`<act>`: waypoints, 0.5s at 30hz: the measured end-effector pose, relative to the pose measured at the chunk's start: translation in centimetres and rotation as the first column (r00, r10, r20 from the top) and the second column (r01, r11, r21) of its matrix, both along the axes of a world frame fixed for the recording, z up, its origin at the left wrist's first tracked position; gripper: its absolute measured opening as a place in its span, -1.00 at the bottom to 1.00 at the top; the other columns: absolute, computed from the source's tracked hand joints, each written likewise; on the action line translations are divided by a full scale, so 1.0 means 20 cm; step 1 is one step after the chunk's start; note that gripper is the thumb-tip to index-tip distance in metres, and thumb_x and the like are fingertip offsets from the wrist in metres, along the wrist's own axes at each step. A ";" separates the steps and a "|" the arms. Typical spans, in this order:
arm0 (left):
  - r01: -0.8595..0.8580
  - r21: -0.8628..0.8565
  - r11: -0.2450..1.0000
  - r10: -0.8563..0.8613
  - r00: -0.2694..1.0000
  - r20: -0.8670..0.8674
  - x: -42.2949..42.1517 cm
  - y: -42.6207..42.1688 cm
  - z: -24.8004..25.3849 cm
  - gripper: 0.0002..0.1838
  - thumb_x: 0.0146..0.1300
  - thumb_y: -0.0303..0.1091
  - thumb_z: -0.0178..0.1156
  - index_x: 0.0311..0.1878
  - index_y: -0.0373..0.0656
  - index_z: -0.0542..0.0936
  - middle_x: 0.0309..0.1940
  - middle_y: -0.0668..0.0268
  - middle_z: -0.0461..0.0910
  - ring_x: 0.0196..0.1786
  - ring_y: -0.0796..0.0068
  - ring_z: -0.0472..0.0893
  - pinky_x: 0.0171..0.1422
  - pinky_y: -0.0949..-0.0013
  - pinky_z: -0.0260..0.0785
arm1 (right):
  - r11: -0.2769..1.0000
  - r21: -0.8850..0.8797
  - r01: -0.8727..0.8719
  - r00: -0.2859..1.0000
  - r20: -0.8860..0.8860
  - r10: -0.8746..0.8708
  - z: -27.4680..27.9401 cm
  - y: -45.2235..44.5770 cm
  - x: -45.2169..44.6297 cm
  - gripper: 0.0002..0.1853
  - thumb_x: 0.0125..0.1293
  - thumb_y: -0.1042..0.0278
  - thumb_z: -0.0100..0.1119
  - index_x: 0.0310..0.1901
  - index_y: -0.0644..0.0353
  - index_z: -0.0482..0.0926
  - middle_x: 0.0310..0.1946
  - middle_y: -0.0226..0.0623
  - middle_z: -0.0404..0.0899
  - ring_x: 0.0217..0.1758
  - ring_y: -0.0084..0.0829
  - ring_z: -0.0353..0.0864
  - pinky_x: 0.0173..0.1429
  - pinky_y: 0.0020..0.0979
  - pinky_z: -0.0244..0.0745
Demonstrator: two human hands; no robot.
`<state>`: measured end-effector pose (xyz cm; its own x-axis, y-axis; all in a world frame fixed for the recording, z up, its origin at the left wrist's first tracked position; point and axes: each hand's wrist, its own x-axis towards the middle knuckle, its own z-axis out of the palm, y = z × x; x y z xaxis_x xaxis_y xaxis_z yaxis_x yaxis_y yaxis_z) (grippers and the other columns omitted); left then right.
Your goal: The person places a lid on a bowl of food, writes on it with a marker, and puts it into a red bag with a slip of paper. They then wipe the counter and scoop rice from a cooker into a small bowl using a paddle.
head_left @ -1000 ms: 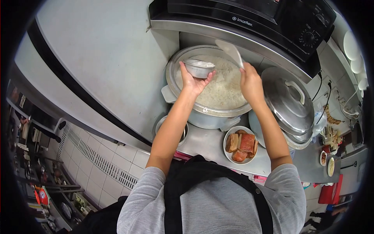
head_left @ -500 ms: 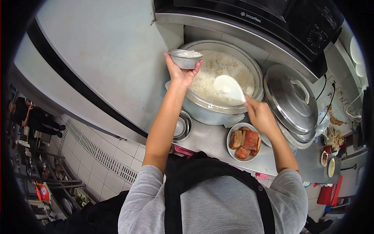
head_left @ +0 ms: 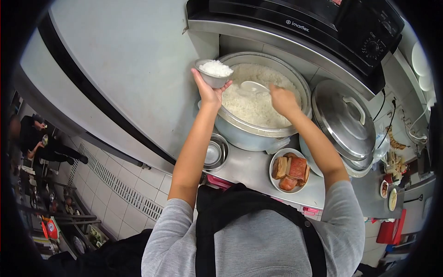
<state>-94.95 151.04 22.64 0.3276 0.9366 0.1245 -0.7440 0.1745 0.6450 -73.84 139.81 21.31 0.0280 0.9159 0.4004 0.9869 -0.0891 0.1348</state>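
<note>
My left hand is closed around the underside of a small metal bowl, which is heaped with white rice. It holds the bowl up by the left rim of a large rice pot. In my right hand is the handle of a white rice paddle. The paddle's blade lies against the cooked rice inside the pot, its tip pointing left.
A bowl of braised meat chunks stands in front of the pot. Stacked metal bowls are at left. A lidded pot is on the right; an oven overhangs the back. Another person stands far left.
My right hand has moved up and left, bringing the paddle down to the rice. The bowl in my left hand has shifted slightly left and tilted, so its rice now shows.
</note>
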 end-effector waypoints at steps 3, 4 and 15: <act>-0.162 0.109 0.981 0.161 0.987 0.021 0.05 -0.03 -0.08 -0.15 0.16 0.47 -0.40 0.24 -0.06 0.21 0.14 0.22 0.35 0.12 0.20 0.44 -0.09 0.04 0.45 | 0.996 0.040 -0.074 0.993 0.090 0.070 -0.08 0.35 0.01 -0.80 0.08 0.49 -0.03 -0.23 0.26 0.46 -0.46 -0.11 0.60 -0.38 -0.16 0.64 -0.32 -0.20 0.53; -0.219 0.140 0.966 0.214 0.976 0.049 0.06 -0.01 -0.13 -0.17 0.17 0.46 -0.41 0.25 -0.04 0.20 0.16 0.25 0.33 0.16 0.25 0.41 -0.05 0.00 0.44 | 1.000 -0.020 -0.019 0.994 0.103 0.021 -0.12 0.46 0.03 -0.78 0.11 0.47 -0.06 -0.19 0.26 0.48 -0.41 -0.10 0.60 -0.33 -0.17 0.63 -0.28 -0.21 0.53; -0.359 0.205 0.910 0.334 0.931 0.148 0.11 0.08 -0.32 -0.26 0.28 0.30 -0.28 0.34 -0.04 0.09 0.28 0.30 0.20 0.32 0.31 0.22 0.38 0.21 0.07 | 0.904 -0.400 -0.152 0.965 0.138 0.224 -0.04 0.43 0.01 -0.70 0.27 0.15 -0.07 -0.36 0.19 0.57 -0.49 -0.15 0.61 -0.38 -0.19 0.62 -0.29 -0.18 0.50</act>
<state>-92.75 152.69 16.32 -0.0400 0.9316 0.3614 -0.7978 -0.2475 0.5498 -73.55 148.31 20.47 -0.1985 0.9801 -0.0001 0.9367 0.1897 0.2943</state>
